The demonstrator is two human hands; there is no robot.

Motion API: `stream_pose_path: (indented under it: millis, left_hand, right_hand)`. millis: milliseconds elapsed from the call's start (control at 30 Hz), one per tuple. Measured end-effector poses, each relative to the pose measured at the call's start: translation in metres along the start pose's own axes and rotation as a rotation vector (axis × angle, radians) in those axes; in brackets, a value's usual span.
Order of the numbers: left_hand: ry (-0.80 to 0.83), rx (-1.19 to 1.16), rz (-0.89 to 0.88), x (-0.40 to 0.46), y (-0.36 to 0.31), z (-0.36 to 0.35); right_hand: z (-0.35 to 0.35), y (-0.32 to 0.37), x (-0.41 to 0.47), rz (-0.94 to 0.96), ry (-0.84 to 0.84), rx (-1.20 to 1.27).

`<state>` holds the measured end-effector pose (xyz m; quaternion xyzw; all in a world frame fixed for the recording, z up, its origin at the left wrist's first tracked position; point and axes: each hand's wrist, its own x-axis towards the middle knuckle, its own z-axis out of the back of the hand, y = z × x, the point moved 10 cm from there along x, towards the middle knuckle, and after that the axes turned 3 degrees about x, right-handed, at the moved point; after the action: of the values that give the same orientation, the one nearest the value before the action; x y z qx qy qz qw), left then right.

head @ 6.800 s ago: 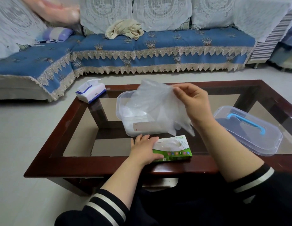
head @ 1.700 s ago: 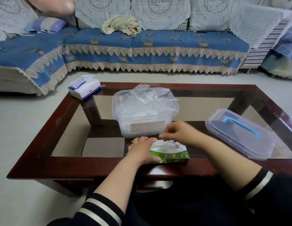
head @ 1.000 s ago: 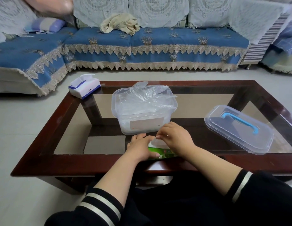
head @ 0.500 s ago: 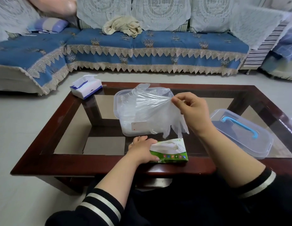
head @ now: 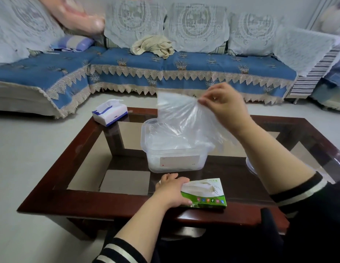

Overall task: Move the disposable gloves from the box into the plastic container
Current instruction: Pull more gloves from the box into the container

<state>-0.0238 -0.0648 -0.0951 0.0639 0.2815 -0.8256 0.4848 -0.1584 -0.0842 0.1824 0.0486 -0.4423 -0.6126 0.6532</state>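
My right hand [head: 224, 105] pinches a clear disposable glove [head: 176, 114] by its cuff and holds it up over the open plastic container [head: 176, 162]. The glove hangs down with its fingers past the container's right rim. More clear gloves lie inside the container. A green and white glove box [head: 205, 193] lies near the table's front edge, and my left hand [head: 171, 190] grips its left end, with the thumb on its front.
The container stands on a dark wood coffee table with glass panels [head: 127, 179]. A white and blue tissue pack [head: 109, 112] sits at the far left corner. The clear lid [head: 250, 166] is mostly hidden behind my right forearm. A blue sofa [head: 165, 69] runs behind the table.
My right hand reached into the box, pulled a glove out and lifted it higher over the container. My left hand stayed on the box.
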Motion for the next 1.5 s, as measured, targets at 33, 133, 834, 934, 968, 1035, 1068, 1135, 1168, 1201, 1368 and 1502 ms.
stream_pose_path:
  millis: [33, 133, 834, 934, 968, 1035, 1068, 1135, 1168, 1201, 1368, 1502]
  left_hand:
    - [0.003, 0.013, -0.002, 0.000, -0.001, 0.000]
    - [-0.119, -0.055, 0.002, -0.005, -0.005, 0.019]
    - [-0.598, -1.522, 0.071, -0.064, 0.006, 0.075]
    - [-0.615, -1.674, 0.009, -0.058, 0.009, 0.081]
    - [-0.601, -1.731, 0.006, -0.053, 0.013, 0.079]
    - [-0.565, -1.823, -0.006, -0.047, 0.016, 0.074]
    - [-0.545, -1.855, -0.018, -0.045, 0.016, 0.072]
    - [-0.502, -1.884, -0.079, -0.045, 0.014, 0.074]
    - [-0.485, -1.886, -0.103, -0.045, 0.014, 0.076]
    - [-0.467, -1.889, -0.122, -0.048, 0.012, 0.079]
    - [-0.340, -1.934, -0.220, -0.052, 0.004, 0.082]
    - [-0.288, -1.948, -0.158, -0.055, 0.002, 0.075]
  right_hand:
    - [-0.017, -0.002, -0.001, -0.013, 0.093, -0.083]
    - [-0.030, -0.007, -0.008, -0.044, 0.119, -0.051]
    - [-0.073, -0.028, -0.079, -0.167, 0.387, 0.011]
    - [-0.053, -0.023, -0.059, -0.165, 0.284, 0.003]
    - [-0.044, -0.021, -0.051, -0.169, 0.242, 0.022]
    - [-0.024, -0.015, -0.031, -0.169, 0.157, 0.098]
    - [-0.014, -0.010, -0.021, -0.158, 0.117, 0.136]
    - [0.002, 0.005, -0.001, -0.067, 0.052, 0.092]
    - [0.006, 0.016, 0.010, -0.003, 0.032, 0.035]
    - [0.009, 0.024, 0.018, 0.048, 0.011, -0.011]
    - [-0.039, 0.036, 0.042, 0.165, 0.060, -0.246]
    - [-0.116, 0.003, 0.032, 0.227, 0.301, -0.420]
